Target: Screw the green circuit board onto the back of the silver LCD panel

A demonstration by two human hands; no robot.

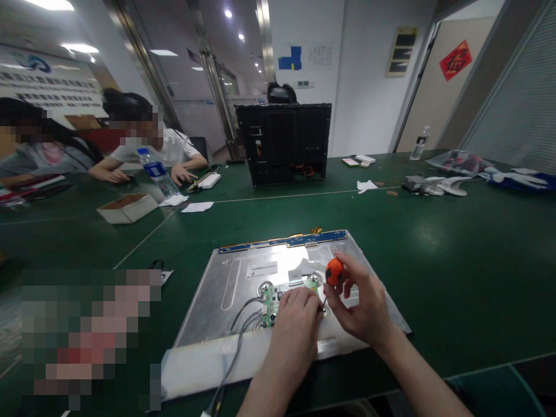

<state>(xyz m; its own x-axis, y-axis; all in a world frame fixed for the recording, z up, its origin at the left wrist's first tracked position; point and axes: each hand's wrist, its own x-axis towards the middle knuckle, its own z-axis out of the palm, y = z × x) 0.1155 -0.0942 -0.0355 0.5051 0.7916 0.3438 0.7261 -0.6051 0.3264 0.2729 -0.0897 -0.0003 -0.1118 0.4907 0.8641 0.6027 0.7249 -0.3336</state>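
The right hand [362, 310] is closed around a screwdriver [332, 278] with an orange knob, its tip hidden behind the left hand [295, 324], which is pressed flat — fingers together — on the small green circuit board [271, 301]. The board sits near the middle of the metal panel [217, 301] on the green worktop [434, 260]; the driver is best kept upright and the board pinned firmly — grey cables [241, 324] kept clear to the near left.

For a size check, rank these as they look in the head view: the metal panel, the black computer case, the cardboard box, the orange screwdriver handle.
1. metal panel, nearest the camera
2. black computer case, farther back, so true rank against the panel is unsure
3. cardboard box
4. orange screwdriver handle, held in the right hand
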